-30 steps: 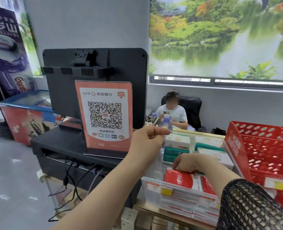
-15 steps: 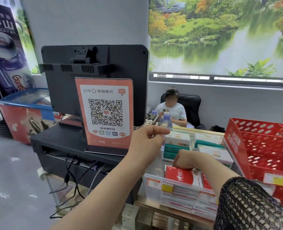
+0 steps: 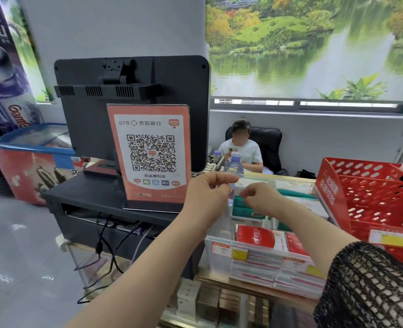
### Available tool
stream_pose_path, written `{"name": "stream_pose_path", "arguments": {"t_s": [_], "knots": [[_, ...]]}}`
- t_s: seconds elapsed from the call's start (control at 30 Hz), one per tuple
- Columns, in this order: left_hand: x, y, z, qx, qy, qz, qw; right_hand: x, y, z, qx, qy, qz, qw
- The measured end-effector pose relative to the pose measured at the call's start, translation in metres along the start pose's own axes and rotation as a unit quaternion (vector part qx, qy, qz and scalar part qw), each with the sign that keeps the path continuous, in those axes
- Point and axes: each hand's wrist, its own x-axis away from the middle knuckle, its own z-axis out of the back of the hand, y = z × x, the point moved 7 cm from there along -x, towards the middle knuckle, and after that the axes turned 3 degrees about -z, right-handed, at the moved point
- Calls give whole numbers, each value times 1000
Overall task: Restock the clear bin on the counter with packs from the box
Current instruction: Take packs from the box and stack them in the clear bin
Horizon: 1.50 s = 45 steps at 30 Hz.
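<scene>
The clear bin (image 3: 219, 254) stands on the counter at lower right. Red packs (image 3: 259, 237) lie at its front; green packs (image 3: 243, 210) and a white pack (image 3: 254, 183) are stacked at its back. My left hand (image 3: 207, 192) is at the bin's far left corner, fingers curled round the clear rim and thumb stretched to the right. My right hand (image 3: 262, 197) is just right of it, with curled fingertips pinching the near edge of the white pack. No box of packs is in view.
A QR-code sign (image 3: 150, 152) and a black monitor (image 3: 131, 102) stand on a black stand left of the bin. A red basket (image 3: 373, 192) sits close on the right. A water bottle (image 3: 234, 164) and a seated person (image 3: 241, 147) are behind the counter.
My right hand has lifted off the red pack at the front and moved up and back to the white pack. My left hand has stayed at the bin's far left corner.
</scene>
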Motion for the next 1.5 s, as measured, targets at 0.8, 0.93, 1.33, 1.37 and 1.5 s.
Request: {"name": "stream_pose_path", "arguments": {"t_s": [0.8, 0.93, 1.33, 1.37, 1.5], "knots": [[145, -175, 73, -21, -58, 134, 989, 233, -24, -157, -276, 89, 55, 955], [175, -256, 78, -51, -31, 203, 977, 238, 22, -231, -285, 30, -11, 958], [279, -506, 70, -128, -18, 292, 947, 279, 189, -456, -286, -41, -103, 952], [284, -528, 71, -136, -16, 298, 945, 280, 203, -475, -283, -40, -113, 952], [297, -618, 70, -161, -22, 327, 931, 279, 249, -546, -268, -47, -150, 951]]}}
